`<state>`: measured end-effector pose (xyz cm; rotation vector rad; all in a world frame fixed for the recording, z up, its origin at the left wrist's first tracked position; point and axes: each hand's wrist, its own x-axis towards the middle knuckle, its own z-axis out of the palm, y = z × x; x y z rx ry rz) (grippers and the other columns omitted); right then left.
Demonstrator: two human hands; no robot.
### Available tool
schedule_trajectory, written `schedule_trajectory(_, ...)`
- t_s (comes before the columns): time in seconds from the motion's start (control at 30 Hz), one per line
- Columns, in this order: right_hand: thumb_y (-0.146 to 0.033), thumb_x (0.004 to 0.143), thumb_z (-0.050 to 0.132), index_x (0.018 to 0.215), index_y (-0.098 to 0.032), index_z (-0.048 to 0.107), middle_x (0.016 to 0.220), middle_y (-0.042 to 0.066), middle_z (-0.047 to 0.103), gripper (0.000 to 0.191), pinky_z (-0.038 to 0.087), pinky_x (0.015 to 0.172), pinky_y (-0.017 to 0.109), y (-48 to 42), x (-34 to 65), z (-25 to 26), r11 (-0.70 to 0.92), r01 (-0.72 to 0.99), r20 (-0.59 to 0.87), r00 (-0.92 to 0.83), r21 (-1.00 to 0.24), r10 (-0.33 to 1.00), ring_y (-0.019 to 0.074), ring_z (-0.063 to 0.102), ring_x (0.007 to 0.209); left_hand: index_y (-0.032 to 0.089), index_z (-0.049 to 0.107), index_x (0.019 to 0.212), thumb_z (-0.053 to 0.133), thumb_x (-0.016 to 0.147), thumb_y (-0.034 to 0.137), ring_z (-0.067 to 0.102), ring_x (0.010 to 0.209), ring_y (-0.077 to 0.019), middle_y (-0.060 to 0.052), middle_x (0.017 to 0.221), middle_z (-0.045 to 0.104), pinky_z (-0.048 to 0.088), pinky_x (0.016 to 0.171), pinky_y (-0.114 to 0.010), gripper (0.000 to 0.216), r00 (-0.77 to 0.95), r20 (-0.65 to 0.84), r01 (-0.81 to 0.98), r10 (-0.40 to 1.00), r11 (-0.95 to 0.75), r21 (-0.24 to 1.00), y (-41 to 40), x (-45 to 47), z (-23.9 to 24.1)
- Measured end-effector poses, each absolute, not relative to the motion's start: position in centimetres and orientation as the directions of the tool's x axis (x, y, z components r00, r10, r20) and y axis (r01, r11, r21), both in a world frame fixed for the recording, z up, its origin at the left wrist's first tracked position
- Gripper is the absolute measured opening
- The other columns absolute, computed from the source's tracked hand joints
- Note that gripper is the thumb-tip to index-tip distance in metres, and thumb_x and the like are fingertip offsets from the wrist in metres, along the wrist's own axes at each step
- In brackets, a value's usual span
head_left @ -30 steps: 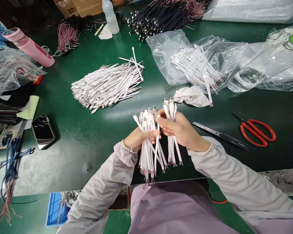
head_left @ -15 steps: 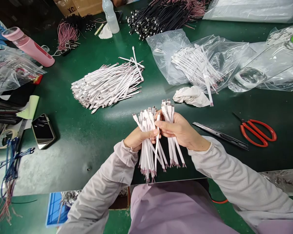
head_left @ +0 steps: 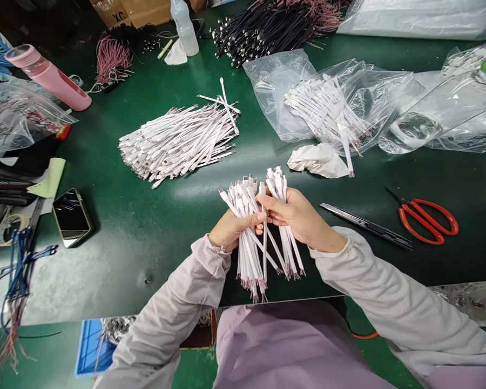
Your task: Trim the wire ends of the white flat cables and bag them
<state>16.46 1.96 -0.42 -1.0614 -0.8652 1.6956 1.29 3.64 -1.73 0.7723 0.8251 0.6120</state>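
Note:
A thick bunch of short white USB cables (head_left: 249, 259) is gripped in my left hand (head_left: 230, 228), connectors up and frayed pinkish wire ends hanging down. My right hand (head_left: 302, 216) is closed around a smaller bunch of the same white cables (head_left: 288, 251). Between the two bunches, my right thumb and fingers pinch a single white cable (head_left: 262, 190) near its connector; the left thumb lies against it lower down. Most of the fingers are hidden behind the cables. Ahead on the green table lies a big pile of white cables (head_left: 182, 139).
Clear plastic bags with white cables (head_left: 324, 108) lie at back right, beside a crumpled white cloth (head_left: 318, 160). A black cutter knife (head_left: 364, 226) and red-handled scissors (head_left: 427, 220) are right of my hands. A phone (head_left: 72, 218) and pink bottle (head_left: 48, 78) are left. Black cables (head_left: 263, 32) sit behind.
Both bunches have shifted slightly, the left one's lower ends swinging right. The single cable between them has turned, its connector now showing its broad side.

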Motion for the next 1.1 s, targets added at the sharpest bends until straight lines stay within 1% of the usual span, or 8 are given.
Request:
schedule_trajectory(0.13,-0.051,0.067,0.08,0.069,-0.018,0.05,0.047,-0.01,0.037,0.045,0.02,0.039,0.02,2.0,16.6,-0.3,-0.316,-0.375,-0.261,-0.19,-0.872,0.946,0.0025,0.029,0.04,0.011,0.066,0.079,0.089,0.057,0.034,0.056,0.055,-0.0072,0.001,0.063,0.062,0.049,0.056,-0.02,0.04,0.519,-0.459,-0.2,0.722,0.624,0.756,3.6,1.2,-1.8)
schedule_trajectory(0.27,-0.051,0.068,0.08,0.071,-0.017,0.053,0.049,-0.009,0.036,0.044,0.019,0.04,0.02,2.2,16.9,-0.7,-0.331,-0.413,-0.259,-0.221,-0.849,0.94,0.0035,0.028,0.043,0.011,0.067,0.079,0.088,0.059,0.034,0.056,0.056,-0.0079,0.0,0.063,0.062,0.048,0.056,-0.021,0.037,0.507,-0.456,-0.202,0.731,0.615,0.762,3.6,1.2,-1.8)
schedule_trajectory(0.43,-0.041,0.072,0.08,0.078,-0.015,0.061,0.065,-0.002,0.052,0.033,0.021,0.042,0.02,2.4,17.3,-1.0,-0.359,-0.472,-0.246,-0.285,-0.805,0.926,0.0032,0.032,0.048,0.013,0.065,0.077,0.087,0.059,0.031,0.053,0.052,-0.0078,0.002,0.06,0.06,0.044,0.052,-0.022,0.034,0.453,-0.437,-0.218,0.778,0.571,0.791,3.6,1.4,-1.8)
schedule_trajectory(0.5,-0.037,0.073,0.079,0.085,-0.015,0.065,0.069,-0.001,0.055,0.029,0.022,0.042,0.02,2.5,17.3,-1.0,-0.355,-0.504,-0.239,-0.282,-0.787,0.929,0.003,0.032,0.049,0.013,0.065,0.079,0.087,0.06,0.03,0.052,0.051,-0.0073,0.002,0.061,0.059,0.043,0.052,-0.022,0.034,0.447,-0.427,-0.214,0.786,0.558,0.802,3.6,1.4,-1.7)
schedule_trajectory(0.63,-0.033,0.076,0.076,0.094,-0.016,0.069,0.066,-0.003,0.051,0.026,0.026,0.044,0.02,2.5,17.4,-0.9,-0.349,-0.524,-0.238,-0.27,-0.777,0.933,0.004,0.031,0.049,0.013,0.064,0.078,0.085,0.062,0.034,0.049,0.049,-0.0064,0.003,0.058,0.056,0.042,0.051,-0.022,0.034,0.455,-0.413,-0.192,0.789,0.54,0.819,3.6,1.5,-1.5)
schedule_trajectory(0.87,-0.032,0.076,0.076,0.092,-0.015,0.072,0.075,-0.001,0.05,0.023,0.041,0.053,0.021,2.7,17.5,-1.1,-0.375,-0.596,-0.265,-0.268,-0.709,0.926,0.0062,0.042,0.059,0.012,0.062,0.077,0.087,0.06,0.033,0.049,0.048,-0.0055,0.004,0.056,0.056,0.042,0.05,-0.02,0.036,0.436,-0.423,-0.223,0.794,0.551,0.804,3.5,1.4,-1.6)
schedule_trajectory(0.93,-0.033,0.075,0.078,0.086,-0.014,0.071,0.069,-0.002,0.048,0.023,0.04,0.052,0.021,2.7,17.3,-1.2,-0.356,-0.581,-0.267,-0.236,-0.731,0.934,0.0061,0.042,0.058,0.012,0.062,0.076,0.087,0.059,0.034,0.049,0.048,-0.006,0.003,0.055,0.057,0.043,0.05,-0.02,0.037,0.436,-0.439,-0.225,0.786,0.567,0.793,3.5,1.4,-1.6)
schedule_trajectory(1.1,-0.043,0.07,0.081,0.078,-0.013,0.067,0.051,-0.008,0.036,0.034,0.025,0.042,0.021,2.4,16.8,-1.3,-0.211,-0.422,-0.215,-0.038,-0.882,0.976,0.0048,0.031,0.046,0.013,0.062,0.076,0.085,0.062,0.037,0.052,0.048,-0.0073,0.002,0.056,0.06,0.044,0.05,-0.021,0.037,0.413,-0.454,-0.233,0.789,0.574,0.785,3.4,1.6,-1.6)
